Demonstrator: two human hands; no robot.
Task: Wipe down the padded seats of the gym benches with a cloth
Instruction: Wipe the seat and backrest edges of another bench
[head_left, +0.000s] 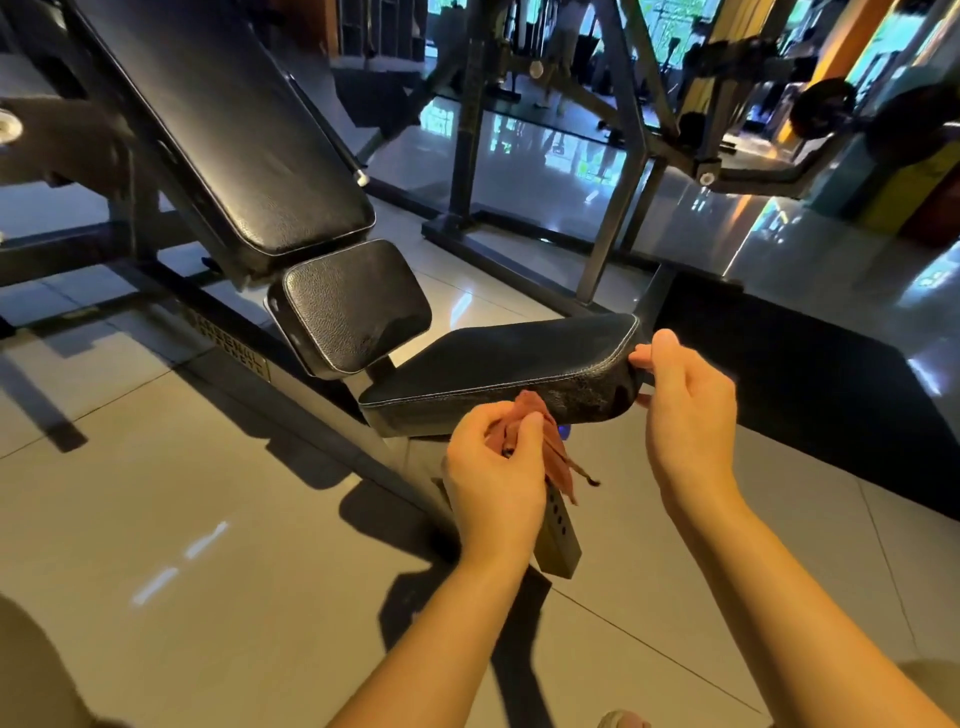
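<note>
Left hand (493, 478) was nearest, fingers curled tight around a bunched reddish-brown cloth (558, 460), thumb pressed on top. The cloth's loose end hung down below the hand, its top corner just at the front edge of the black padded seat (509, 358); could not tell if it touched the padding. Right hand (691, 415) was at the seat's right front corner with fingers loosely curled, thumb by the top edge and a fingertip showing below it; could not tell whether it gripped the corner. Seat was tilted, with white stitching along its rim. Under it a grey metal post (558, 530) with a row of holes stuck out toward the camera. Behind the seat was a small upright black pad (353, 306), then a long slanted black backrest (223, 119). The dark frame (291, 379) carried a label plate (234, 345), its writing too blurred to read. Floor (208, 519) was glossy beige tile with light reflections and hard shadows. A black mat (810, 395) lay to the right, beyond the seat. Farther back stood another grey steel machine (618, 130), a dark round weight plate (826, 111) and a yellow pillar (857, 36); the room behind was dim and blurred.
</note>
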